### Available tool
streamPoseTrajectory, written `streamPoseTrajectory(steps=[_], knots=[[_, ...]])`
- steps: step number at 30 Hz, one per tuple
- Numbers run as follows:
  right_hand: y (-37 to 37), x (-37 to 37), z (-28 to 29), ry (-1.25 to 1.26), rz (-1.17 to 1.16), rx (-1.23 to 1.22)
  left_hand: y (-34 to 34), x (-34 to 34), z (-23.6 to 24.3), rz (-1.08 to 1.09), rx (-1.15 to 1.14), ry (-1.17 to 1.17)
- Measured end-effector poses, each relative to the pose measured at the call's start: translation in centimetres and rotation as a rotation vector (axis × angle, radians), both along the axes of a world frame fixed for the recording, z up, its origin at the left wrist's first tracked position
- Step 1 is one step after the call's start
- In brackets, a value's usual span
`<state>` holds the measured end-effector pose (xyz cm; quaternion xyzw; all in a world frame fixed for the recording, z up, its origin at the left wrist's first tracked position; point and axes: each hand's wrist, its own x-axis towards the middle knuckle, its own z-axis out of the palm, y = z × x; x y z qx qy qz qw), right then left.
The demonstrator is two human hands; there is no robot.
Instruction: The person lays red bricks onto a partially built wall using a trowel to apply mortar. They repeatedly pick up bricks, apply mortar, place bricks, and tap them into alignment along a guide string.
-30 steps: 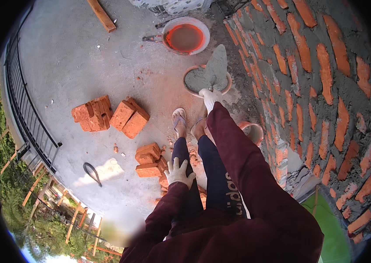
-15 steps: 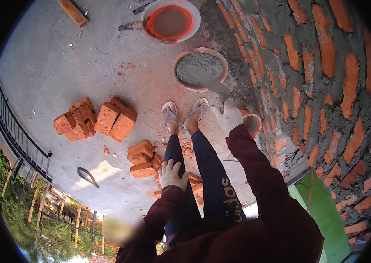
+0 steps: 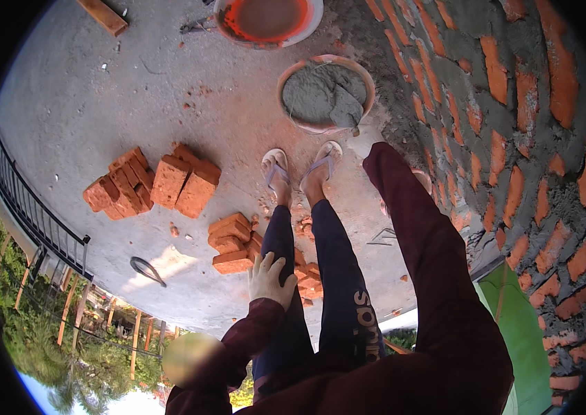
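Note:
My right hand (image 3: 364, 142), in a pale glove, is closed round the handle of a trowel. The trowel's grey blade (image 3: 347, 109) rests in the wet mortar (image 3: 314, 88) inside a round tub (image 3: 283, 104), near its right side. Mortar coats the blade, so its outline is partly lost. My left hand (image 3: 270, 278), also gloved, lies on my left leg just above the knee with its fingers spread and nothing in it.
A basin (image 3: 317, 15) of reddish water stands beyond the tub. Brick stacks (image 3: 186, 181) lie to the left, with more bricks (image 3: 231, 243) beside my left leg. A brick wall (image 3: 514, 173) rises on the right. My right sleeve partly covers a bucket (image 3: 422, 181). A black railing (image 3: 37, 218) edges the left.
My right hand has moved forward with the trowel, whose blade has gone from the tub's rim into the mortar. My left hand stays on my leg. The view has shifted slightly.

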<state>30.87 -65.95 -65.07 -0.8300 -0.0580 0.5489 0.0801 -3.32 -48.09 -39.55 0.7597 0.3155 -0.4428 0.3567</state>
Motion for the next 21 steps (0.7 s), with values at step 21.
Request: streamPoseTrajectory(steps=[21], knots=[[2.3,-0.9,-0.5,0.508,-0.94,0.463,-1.1,2.2,0.3,-0.126,0.017,0.003]])
